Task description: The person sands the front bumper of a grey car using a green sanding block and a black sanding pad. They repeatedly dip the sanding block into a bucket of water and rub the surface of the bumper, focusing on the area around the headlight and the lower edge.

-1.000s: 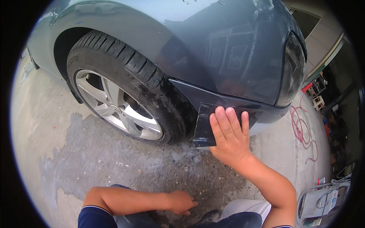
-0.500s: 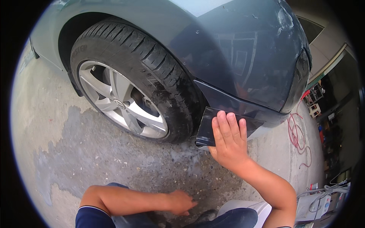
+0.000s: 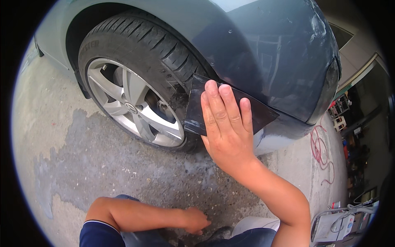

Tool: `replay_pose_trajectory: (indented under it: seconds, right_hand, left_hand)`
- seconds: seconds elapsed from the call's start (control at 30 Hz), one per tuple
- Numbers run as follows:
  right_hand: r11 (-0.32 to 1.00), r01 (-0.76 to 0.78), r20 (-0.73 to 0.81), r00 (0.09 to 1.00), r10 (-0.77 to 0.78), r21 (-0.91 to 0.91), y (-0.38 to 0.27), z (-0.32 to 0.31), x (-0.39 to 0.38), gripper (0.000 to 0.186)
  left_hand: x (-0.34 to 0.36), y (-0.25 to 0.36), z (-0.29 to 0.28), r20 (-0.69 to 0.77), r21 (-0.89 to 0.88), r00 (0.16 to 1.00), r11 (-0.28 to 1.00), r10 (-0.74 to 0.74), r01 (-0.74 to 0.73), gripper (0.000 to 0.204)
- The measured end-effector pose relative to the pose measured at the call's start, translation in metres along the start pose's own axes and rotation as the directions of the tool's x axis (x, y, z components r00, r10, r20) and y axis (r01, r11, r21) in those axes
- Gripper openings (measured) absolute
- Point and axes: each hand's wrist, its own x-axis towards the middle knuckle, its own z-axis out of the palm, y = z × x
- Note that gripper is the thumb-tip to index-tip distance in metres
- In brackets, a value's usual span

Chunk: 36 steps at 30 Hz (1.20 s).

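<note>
Dark blue-grey paint fills the upper part of the head view, where the rear or front corner (I cannot tell which end) of a car (image 3: 255, 53) curves round to a dark lamp (image 3: 328, 90). Pale smears mark the bodywork near the upper right. The right hand (image 3: 228, 119) lies over a thin black rectangular sheet (image 3: 263, 114), back of the hand up and fingers extended. Its index and middle fingers run side by side, the ring finger is slightly spread and the little finger stands apart; the thumb is mostly hidden. The sheet sits tilted across the bumper corner (image 3: 290, 125), its left edge overlapping the tyre (image 3: 135, 45) in view, though whether it touches the rubber I cannot tell. Inside that tyre is a silver spoked alloy wheel (image 3: 133, 107). The left hand (image 3: 196, 220) rests low in front of the person, fingers bent and apparently holding nothing; how tightly they close I cannot tell. Beneath, the concrete floor (image 3: 115, 160) is patched with damp. A white rounded object (image 3: 256, 223) shows beside the right knee, and a red hose (image 3: 319, 148) coils farther right.
</note>
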Motion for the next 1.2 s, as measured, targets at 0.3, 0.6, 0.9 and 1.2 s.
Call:
replay_pose_trajectory:
  seconds: [0.3, 0.6, 0.9, 1.2]
  right_hand:
    - [0.997, 0.068, -0.060, 0.996, -0.070, -0.027, 0.011, 0.009, -0.025, 0.055]
    - [0.997, -0.068, -0.090, 0.993, 0.070, 0.022, 0.004, 0.018, -0.049, 0.048]
    - [0.999, -0.042, -0.168, 0.985, 0.045, 0.023, 0.010, 0.019, -0.049, 0.054]
    - [0.996, -0.051, -0.097, 0.994, 0.058, 0.073, 0.015, 0.006, -0.031, 0.059]
  left_hand:
    - [0.000, -0.003, 0.003, 0.010, -0.010, 1.000, 1.000, -0.013, 0.013, 0.064]
    - [-0.008, -0.007, 0.000, -0.050, -0.051, 0.999, 0.999, -0.007, 0.004, 0.063]
    - [-0.013, -0.010, -0.005, -0.048, -0.072, 0.998, 0.997, -0.041, 0.038, 0.064]
    - [-0.006, -0.015, -0.004, 0.010, -0.104, 0.999, 0.993, -0.052, 0.053, 0.064]
